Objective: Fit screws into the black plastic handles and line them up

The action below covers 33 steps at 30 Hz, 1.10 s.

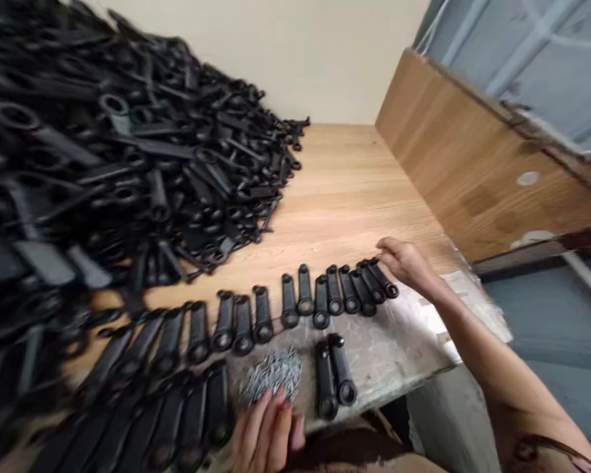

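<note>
My right hand [408,264] reaches to the right end of a curved row of black lever-shaped parts [295,303] laid side by side on the wooden table [345,190]; its fingers are curled on the last part [381,277]. My left hand [268,430] rests at the table's near edge, fingertips touching a small heap of silvery pins [274,372], fingers together and slightly bent. Two more black parts [333,376] lie just right of that heap. A second row of black parts [177,420] lies to the left of my left hand.
A big heap of the same black parts [108,151] covers the table's left half. A wooden side panel [473,164] stands along the right edge. A worn, pale patch [404,341] marks the table's near right corner. A cream wall [295,52] is behind.
</note>
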Available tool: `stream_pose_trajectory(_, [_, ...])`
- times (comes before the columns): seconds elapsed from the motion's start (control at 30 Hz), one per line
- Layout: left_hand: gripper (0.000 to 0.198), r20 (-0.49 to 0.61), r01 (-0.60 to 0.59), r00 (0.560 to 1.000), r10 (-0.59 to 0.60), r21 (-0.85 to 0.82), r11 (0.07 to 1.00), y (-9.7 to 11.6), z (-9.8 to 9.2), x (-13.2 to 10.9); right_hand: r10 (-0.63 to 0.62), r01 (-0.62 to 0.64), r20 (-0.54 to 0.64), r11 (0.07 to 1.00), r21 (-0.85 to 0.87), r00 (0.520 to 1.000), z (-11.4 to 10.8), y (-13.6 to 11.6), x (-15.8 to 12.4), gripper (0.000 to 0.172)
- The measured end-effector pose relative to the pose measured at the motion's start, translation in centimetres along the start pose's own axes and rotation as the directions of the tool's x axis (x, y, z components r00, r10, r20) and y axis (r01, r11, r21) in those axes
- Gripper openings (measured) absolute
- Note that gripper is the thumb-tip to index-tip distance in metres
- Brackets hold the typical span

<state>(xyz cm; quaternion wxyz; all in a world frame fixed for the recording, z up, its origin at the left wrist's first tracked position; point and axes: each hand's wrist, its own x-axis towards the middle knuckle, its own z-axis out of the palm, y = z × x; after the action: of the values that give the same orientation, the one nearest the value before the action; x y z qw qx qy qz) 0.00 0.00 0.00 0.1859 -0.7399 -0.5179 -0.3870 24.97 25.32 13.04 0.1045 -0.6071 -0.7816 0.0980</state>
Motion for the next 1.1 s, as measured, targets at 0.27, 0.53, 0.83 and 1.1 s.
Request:
stream_pose_trajectory(0.27, [0.049,-0.080,0.196,0.972,-0.223,-0.252,0.948,0.7,-1.6,-0.6,-0.703,0.602,0.119,0.673,0.431,0.701,-0.9,-10.7,-9.5,0.014])
stream_pose_trajectory(0.53, [0.065,0.025,0.448,0.829,-0.559,-0.629,0.636,1.9,-2.7,-0.6,-0.623,0.706,0.386,0.699,-0.114,0.680,6.5,-17.8,-12.1,0.018])
stream_pose_trajectory(0.83, [0.042,0.241,0.576,0.477,-0.845,-0.812,0.093,2.7,-3.7,2.4,-0.596,0.656,0.374,0.753,-0.046,0.711,8.2,-18.7,-11.7,0.018])
stream_pose_trajectory(1.1, [0.018,0.679,0.418,0.258,-0.687,-0.720,-0.555,1.0,-5.3,4.8,-0.606,0.591,0.298,0.793,0.149,0.738,8.1,-17.3,-8.9,0.019])
